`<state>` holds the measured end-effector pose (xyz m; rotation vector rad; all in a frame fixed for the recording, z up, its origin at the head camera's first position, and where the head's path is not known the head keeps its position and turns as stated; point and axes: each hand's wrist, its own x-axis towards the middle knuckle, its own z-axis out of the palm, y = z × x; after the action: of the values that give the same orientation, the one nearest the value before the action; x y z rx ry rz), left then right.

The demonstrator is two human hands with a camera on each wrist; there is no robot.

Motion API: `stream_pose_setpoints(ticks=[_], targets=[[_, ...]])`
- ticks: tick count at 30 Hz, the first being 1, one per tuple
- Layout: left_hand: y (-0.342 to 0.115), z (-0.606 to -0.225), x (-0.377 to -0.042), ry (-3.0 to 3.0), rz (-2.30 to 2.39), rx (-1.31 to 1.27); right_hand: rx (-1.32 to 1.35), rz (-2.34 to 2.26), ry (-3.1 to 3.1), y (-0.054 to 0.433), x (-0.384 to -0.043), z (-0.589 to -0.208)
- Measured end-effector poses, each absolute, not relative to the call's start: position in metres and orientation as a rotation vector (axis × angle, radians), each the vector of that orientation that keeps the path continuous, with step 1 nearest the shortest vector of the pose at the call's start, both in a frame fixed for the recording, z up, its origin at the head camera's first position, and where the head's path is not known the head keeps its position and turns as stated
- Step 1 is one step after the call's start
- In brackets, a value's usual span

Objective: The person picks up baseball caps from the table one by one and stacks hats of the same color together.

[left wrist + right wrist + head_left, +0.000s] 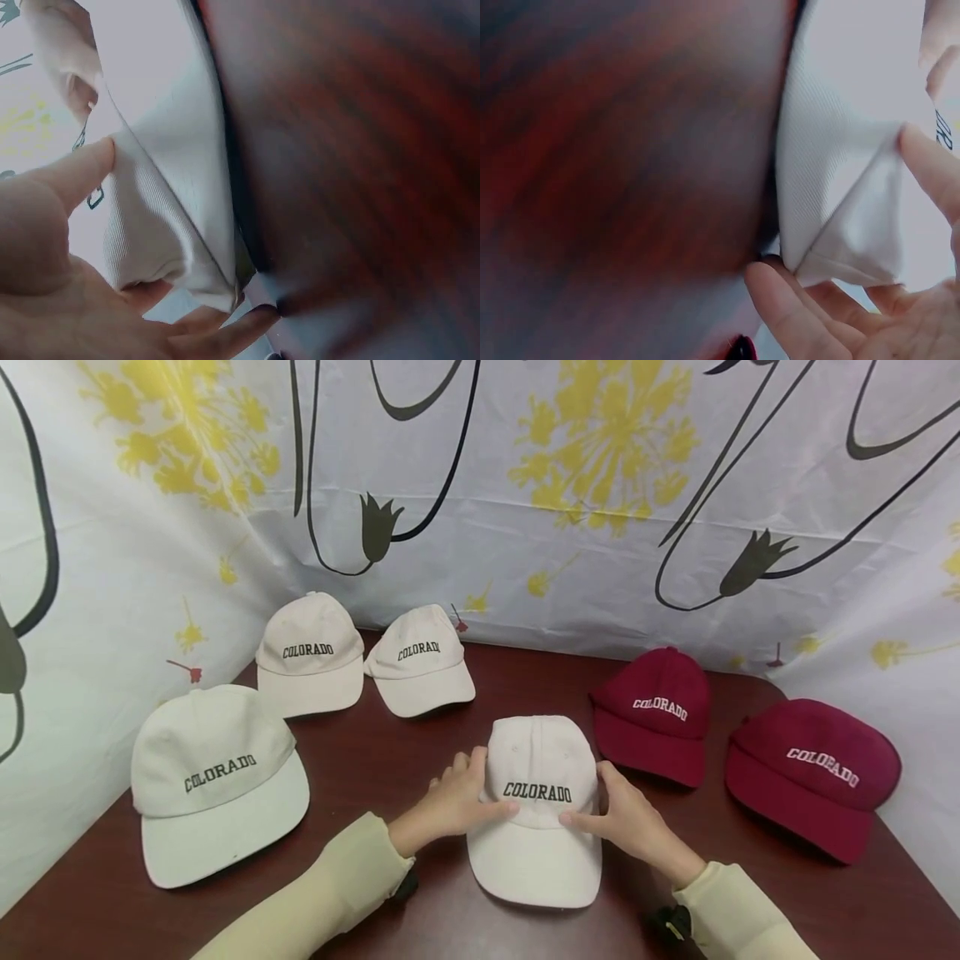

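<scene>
A pale off-white baseball cap (pixel 536 864) with dark COLORADO lettering sits at the front middle of the table, its brim pointing toward me. My left hand (pixel 456 797) grips its left side, the thumb laid on the front panel just above the brim. On the opposite side my right hand (pixel 628 817) holds it the same way, thumb near the brim seam. In the left wrist view, fingers (pixel 251 330) reach under the cap's lower edge. The right wrist view shows fingertips (pixel 769 289) at the brim's corner, close to the table.
At left stand a pale greenish-white cap (pixel 217 835) and two cream caps, one (pixel 311 689) behind it and another (pixel 423 685) beside that. Two maroon caps, one (pixel 652 747) nearer and one (pixel 802 802) farther right, lie on the dark red table (pixel 352 777). Patterned fabric (pixel 480 460) hangs behind.
</scene>
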<state>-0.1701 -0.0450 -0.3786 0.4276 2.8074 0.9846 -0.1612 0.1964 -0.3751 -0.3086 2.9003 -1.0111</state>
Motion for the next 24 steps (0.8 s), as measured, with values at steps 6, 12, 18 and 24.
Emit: stream_pose_setpoints(ticks=[6, 12, 18, 24], targets=[[-0.0484, -0.3766, -0.1711, 2.735, 0.955, 0.467, -0.343, -0.941, 2.892, 0.1983, -0.1619, -0.3737], [-0.0481, -0.3777, -0.1731, 2.695, 1.000, 0.490, -0.271, -0.825, 2.925, 0.1974, -0.1625, -0.3720], [-0.0494, -0.3781, -0.1726, 2.701, 1.013, 0.473, -0.272, -0.848, 2.908, 0.1967, -0.1621, -0.3720], [-0.0535, -0.3707, -0.1739, 2.694, 1.065, 0.486, -0.371, -0.962, 2.911, 0.2008, -0.1611, -0.3661]])
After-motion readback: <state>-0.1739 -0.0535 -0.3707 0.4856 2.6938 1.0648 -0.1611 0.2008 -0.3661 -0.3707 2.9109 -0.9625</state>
